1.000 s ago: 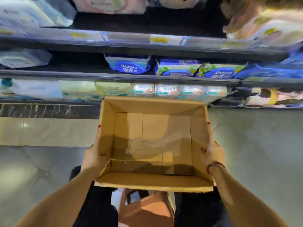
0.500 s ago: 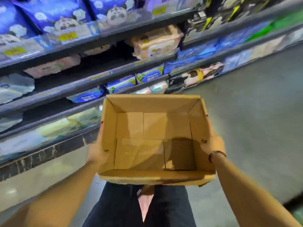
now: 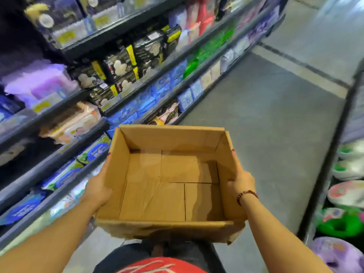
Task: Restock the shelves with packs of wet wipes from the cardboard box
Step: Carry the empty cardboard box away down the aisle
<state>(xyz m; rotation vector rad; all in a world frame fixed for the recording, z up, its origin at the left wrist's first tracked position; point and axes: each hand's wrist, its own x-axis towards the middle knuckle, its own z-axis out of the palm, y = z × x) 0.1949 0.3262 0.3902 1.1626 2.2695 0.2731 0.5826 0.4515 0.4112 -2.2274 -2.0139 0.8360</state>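
Along the left of the frame run the shelves (image 3: 118, 26). The packs of wet wipes (image 3: 94, 151) lie on the lower tiers at middle left, just beside the box's near corner.

My left hand (image 3: 98, 186) grips the left wall of the cardboard box (image 3: 173, 139). The palm is flat to the outside and one finger reaches forward along the rim. Whether the others curl underneath I cannot tell.

The box sits in the centre, roughly level, and its bottom flaps are bare with no pack inside. I judge the restocking from it done and this an empty carry.

To carry it well I should squeeze both walls evenly so the soft cardboard doesn't fold. I should also keep its left corner off the shelf edge.

My right hand (image 3: 241, 180), with a bead bracelet (image 3: 247, 195) on the wrist, clamps the right wall. Its thumb is hooked inside and its fingers lie outside.

Right of that is grey floor (image 3: 266, 125), then a rack of soft round goods (image 3: 346, 192) at the frame's right edge.
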